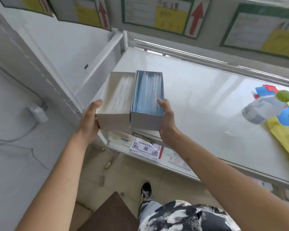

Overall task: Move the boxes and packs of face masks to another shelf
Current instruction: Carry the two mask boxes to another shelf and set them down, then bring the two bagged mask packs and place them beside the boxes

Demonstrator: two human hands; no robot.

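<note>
Head view, looking down past both forearms. Two open-topped grey cardboard boxes held side by side, long walls touching, above the near left corner of a white metal shelf point(198, 100). Left-hand open grey cardboard box of white face masks point(114, 104), stacked on edge. Right-hand open grey cardboard box of blue face masks point(148, 100), standing slightly higher than its neighbour. Left hand point(90, 120) wrapped round the outer left wall of the white-mask box, thumb laid along the top rim, remaining fingers hidden beneath. Right hand point(166, 124) clasping the outer right wall of the blue-mask box, thumb on the top edge, other fingers out of sight behind the box. Both boxes squeezed between the two palms; contact with the shelf surface beneath not discernible.

On the right part of the same shelf, well apart from the boxes: clear plastic bottle with a green cap point(265, 107), lying on its side, partly over yellow, blue and red paper sheets point(287, 124). On the lower shelf, directly under the boxes: flat clear-wrapped packs with printed labels point(145, 149). Above: framed notices with red upward arrows point(197, 18). Below: patterned black-and-white trousers and one shoe point(146, 191) on a tiled floor.
</note>
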